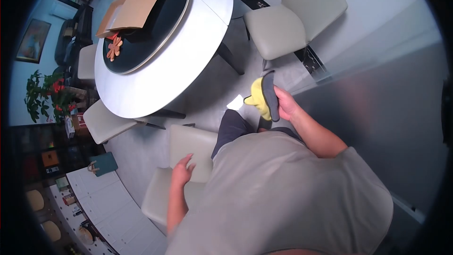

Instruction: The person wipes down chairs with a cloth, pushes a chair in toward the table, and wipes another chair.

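Note:
My right hand (285,104) is closed around a yellow and grey cloth (262,98), held out in front of my body beside a dark, smooth panel. The cloth is folded, with its yellow side facing left and a grey side towards my palm. Lower left, my left hand (182,170) hangs with fingers apart and nothing in it. It is nearest to a beige chair (191,144), in front of that chair's backrest. Near my leg, a small white patch (235,102) shows by the floor; what it is I cannot make out.
A round white table (188,59) stands ahead, with a dark turntable (155,49) bearing an open cardboard box (139,9) and a brown flower-shaped piece (114,48). Another beige chair (278,28) is at the right wall. A plant (40,94) and a green bag (104,164) are left.

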Motion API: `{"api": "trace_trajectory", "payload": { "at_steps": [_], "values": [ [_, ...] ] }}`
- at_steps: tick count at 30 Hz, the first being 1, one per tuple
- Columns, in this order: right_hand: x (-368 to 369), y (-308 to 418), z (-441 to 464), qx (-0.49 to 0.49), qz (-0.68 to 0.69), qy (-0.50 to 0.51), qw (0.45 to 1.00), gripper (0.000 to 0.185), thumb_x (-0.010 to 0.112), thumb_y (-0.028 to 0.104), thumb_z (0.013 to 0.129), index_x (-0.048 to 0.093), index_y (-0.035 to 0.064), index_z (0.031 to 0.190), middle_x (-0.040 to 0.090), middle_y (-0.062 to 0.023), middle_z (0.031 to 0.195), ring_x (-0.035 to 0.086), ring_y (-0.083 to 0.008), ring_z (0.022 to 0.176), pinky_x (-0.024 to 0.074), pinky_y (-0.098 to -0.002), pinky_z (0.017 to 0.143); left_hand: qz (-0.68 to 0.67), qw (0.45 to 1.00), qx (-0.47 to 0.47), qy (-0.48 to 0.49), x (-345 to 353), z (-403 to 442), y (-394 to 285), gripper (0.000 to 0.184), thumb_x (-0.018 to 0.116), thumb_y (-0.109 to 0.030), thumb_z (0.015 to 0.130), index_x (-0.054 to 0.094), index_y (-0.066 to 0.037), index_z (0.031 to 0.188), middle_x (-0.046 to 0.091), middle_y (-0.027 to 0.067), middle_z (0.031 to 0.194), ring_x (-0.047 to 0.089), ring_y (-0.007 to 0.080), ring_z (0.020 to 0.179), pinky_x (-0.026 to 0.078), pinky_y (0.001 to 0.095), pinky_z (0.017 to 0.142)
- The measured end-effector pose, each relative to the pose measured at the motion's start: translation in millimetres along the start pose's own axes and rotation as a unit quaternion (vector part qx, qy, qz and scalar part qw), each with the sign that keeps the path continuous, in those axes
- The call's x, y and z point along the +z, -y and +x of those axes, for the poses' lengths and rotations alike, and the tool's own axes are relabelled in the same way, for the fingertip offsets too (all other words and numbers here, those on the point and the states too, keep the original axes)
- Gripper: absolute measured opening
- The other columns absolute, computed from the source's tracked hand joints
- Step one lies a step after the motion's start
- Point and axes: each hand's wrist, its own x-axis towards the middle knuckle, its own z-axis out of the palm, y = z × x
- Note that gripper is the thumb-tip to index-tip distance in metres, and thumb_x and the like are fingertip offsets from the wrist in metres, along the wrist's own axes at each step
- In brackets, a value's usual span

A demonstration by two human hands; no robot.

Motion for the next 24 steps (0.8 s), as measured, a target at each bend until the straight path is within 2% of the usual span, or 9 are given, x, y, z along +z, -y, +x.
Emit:
{"api": "trace_trajectory", "payload": {
  "at_steps": [1, 3, 8, 14, 16, 18, 19, 20, 24],
  "values": [
    [-5.7, -0.7, 4.6, 0.006, 0.017, -0.001, 1.000, 0.046, 0.047, 0.042, 0.110, 0.061, 0.0038, 0.132, 0.071, -0.0114, 0.118, 0.070, -0.0217, 0.105, 0.0579, -0.0387, 0.089, 0.001, 1.000, -0.002, 0.003, -7.4, 19.8, -23.2, 0.050, 0.076, -0.018, 0.091, 0.063, -0.015, 0.139, 0.069, 0.0174, 0.130, 0.068, 0.0357, 0.116, 0.054, 0.0435, 0.098],
    [-16.1, -1.5, 11.9, 0.041, 0.086, 0.010, 0.995, 0.052, 0.040, 0.043, 0.111, 0.057, 0.0030, 0.140, 0.069, -0.0133, 0.127, 0.069, -0.0258, 0.112, 0.0565, -0.0420, 0.095, 0.008, 0.992, 0.125, -0.014, -22.2, 60.1, -53.8, 0.044, 0.077, -0.016, 0.089, 0.067, -0.013, 0.132, 0.070, 0.0180, 0.125, 0.067, 0.0383, 0.113, 0.055, 0.0451, 0.096],
    [-29.5, 0.1, 36.0, 0.044, 0.204, -0.015, 0.978, 0.050, 0.044, 0.039, 0.110, 0.058, -0.0004, 0.137, 0.065, -0.0164, 0.136, 0.066, -0.0300, 0.121, 0.0510, -0.0441, 0.106, 0.059, 0.950, 0.299, -0.067, -38.0, 202.9, -56.2, 0.042, 0.076, -0.014, 0.088, 0.067, -0.012, 0.129, 0.071, 0.0149, 0.124, 0.068, 0.0378, 0.110, 0.055, 0.0454, 0.095],
    [-10.5, 61.3, 94.3, -0.103, 0.233, -0.123, 0.959, 0.051, 0.044, 0.043, 0.110, 0.061, 0.0006, 0.134, 0.069, -0.0127, 0.129, 0.069, -0.0264, 0.114, 0.0556, -0.0425, 0.098, 0.108, 0.940, 0.313, -0.084, -150.1, 350.8, -128.7, 0.047, 0.075, -0.016, 0.090, 0.064, -0.014, 0.136, 0.064, 0.0137, 0.137, 0.063, 0.0338, 0.122, 0.054, 0.0421, 0.100],
    [-9.9, 88.4, 119.8, -0.130, 0.219, -0.112, 0.960, 0.052, 0.044, 0.044, 0.110, 0.061, 0.0016, 0.134, 0.069, -0.0119, 0.129, 0.069, -0.0260, 0.113, 0.0551, -0.0429, 0.099, 0.096, 0.943, 0.314, -0.046, -170.4, 400.4, -136.8, 0.054, 0.075, -0.018, 0.091, 0.059, -0.015, 0.143, 0.058, 0.0166, 0.144, 0.059, 0.0356, 0.128, 0.052, 0.0425, 0.105],
    [-12.8, 118.4, 147.0, -0.174, 0.218, -0.129, 0.952, 0.051, 0.044, 0.044, 0.110, 0.062, 0.0030, 0.133, 0.069, -0.0120, 0.129, 0.069, -0.0259, 0.114, 0.0539, -0.0431, 0.100, 0.160, 0.922, 0.337, -0.104, -171.2, 454.6, -139.1, 0.060, 0.075, -0.019, 0.092, 0.053, -0.014, 0.148, 0.047, 0.0205, 0.153, 0.051, 0.0390, 0.137, 0.047, 0.0440, 0.112],
    [-15.6, 133.0, 159.4, -0.207, 0.214, -0.162, 0.941, 0.050, 0.045, 0.044, 0.110, 0.063, 0.0034, 0.132, 0.069, -0.0119, 0.128, 0.068, -0.0258, 0.114, 0.0533, -0.0429, 0.101, 0.158, 0.938, 0.302, -0.066, -175.4, 472.7, -148.9, 0.065, 0.074, -0.020, 0.093, 0.048, -0.016, 0.152, 0.035, 0.0241, 0.161, 0.042, 0.0409, 0.145, 0.042, 0.0431, 0.117],
    [-19.4, 146.1, 167.3, -0.235, 0.210, -0.197, 0.928, 0.049, 0.045, 0.044, 0.109, 0.063, 0.0038, 0.131, 0.070, -0.0117, 0.127, 0.068, -0.0258, 0.115, 0.0528, -0.0427, 0.102, 0.163, 0.933, 0.316, -0.057, -177.0, 487.2, -157.0, 0.065, 0.074, -0.020, 0.093, 0.048, -0.016, 0.152, 0.035, 0.0241, 0.161, 0.042, 0.0409, 0.145, 0.042, 0.0431, 0.117],
    [-34.6, 224.2, 166.8, -0.356, 0.187, -0.271, 0.875, 0.050, 0.046, 0.045, 0.109, 0.064, 0.0032, 0.129, 0.070, -0.0129, 0.126, 0.068, -0.0274, 0.116, 0.0515, -0.0436, 0.105, 0.109, 0.940, 0.322, -0.019, -178.1, 518.5, -195.9, 0.083, 0.079, -0.029, 0.089, 0.035, -0.019, 0.159, 0.023, 0.0293, 0.164, 0.028, 0.0440, 0.152, 0.033, 0.0543, 0.121]
  ]
}}
